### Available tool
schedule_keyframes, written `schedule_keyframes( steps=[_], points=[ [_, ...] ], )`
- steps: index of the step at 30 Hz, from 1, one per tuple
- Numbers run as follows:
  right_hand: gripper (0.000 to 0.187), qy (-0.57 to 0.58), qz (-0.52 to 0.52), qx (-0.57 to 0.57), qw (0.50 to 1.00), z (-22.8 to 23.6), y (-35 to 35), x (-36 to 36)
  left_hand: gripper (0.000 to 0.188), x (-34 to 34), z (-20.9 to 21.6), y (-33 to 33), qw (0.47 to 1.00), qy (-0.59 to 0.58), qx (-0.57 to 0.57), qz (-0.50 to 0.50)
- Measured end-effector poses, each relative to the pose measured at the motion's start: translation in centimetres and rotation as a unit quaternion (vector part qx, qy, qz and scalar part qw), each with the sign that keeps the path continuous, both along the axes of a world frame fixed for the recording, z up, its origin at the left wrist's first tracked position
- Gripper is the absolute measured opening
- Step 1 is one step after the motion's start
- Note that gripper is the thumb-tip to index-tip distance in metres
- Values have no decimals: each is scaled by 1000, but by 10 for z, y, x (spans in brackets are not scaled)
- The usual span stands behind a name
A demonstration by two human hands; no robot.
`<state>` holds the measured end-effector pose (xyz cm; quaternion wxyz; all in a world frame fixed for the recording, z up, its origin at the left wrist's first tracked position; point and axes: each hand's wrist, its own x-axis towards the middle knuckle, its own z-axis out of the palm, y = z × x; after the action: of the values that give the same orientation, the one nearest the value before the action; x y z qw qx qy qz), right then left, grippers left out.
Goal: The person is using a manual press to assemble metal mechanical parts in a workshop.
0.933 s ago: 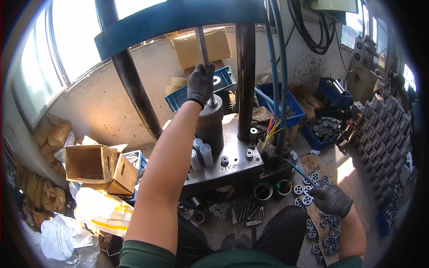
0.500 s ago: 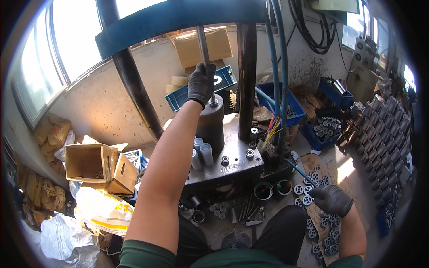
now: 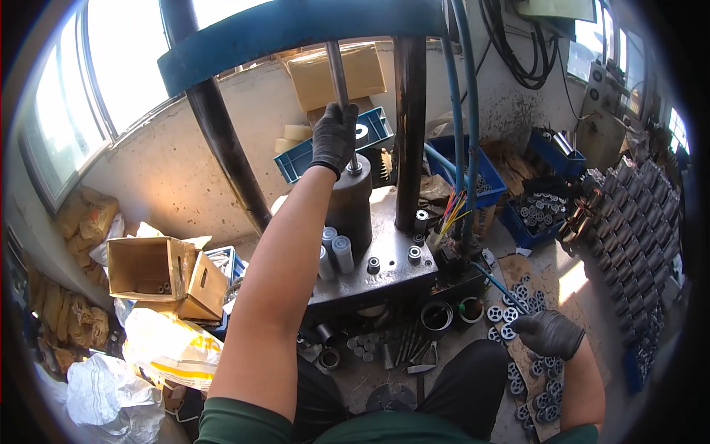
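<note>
Metal rod [image 3: 337, 72] well apart from both columns [image 3: 410, 133]

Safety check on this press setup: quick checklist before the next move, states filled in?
1. Left hand and right hand gloved: ok.
2. Left hand around steel rod: ok.
3. Right hand on blue lever: ok, at its near end.
4. Rod's seating depth in dark cylinder: cannot tell, inside hidden.
5. Left hand clear of press frame: not ok, between black columns.
6. Grey tubes upright: ok.
</note>
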<state>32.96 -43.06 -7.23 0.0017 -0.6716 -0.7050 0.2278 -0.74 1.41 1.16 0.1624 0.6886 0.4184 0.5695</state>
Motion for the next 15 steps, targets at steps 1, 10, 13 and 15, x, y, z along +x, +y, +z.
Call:
schedule_keyframes(
  steps=[1, 10, 13, 15],
  points=[
    [26, 20, 26, 56, 998, -4, 0, 6, 44, 1, 0, 0, 1000, -4, -3, -3],
    [19, -1, -67, 438, 896, 16, 24, -11, 44, 2, 2, -6, 1000, -11, -17, -11],
    [17, -47, -52, 569, 819, 42, 76, -4, 44, -1, 1, -1, 999, -21, -26, -15],
    [17, -37, -58, 584, 809, 53, 111, 9, 45, 0, 1, -2, 1000, -9, -25, -3]
  ],
)
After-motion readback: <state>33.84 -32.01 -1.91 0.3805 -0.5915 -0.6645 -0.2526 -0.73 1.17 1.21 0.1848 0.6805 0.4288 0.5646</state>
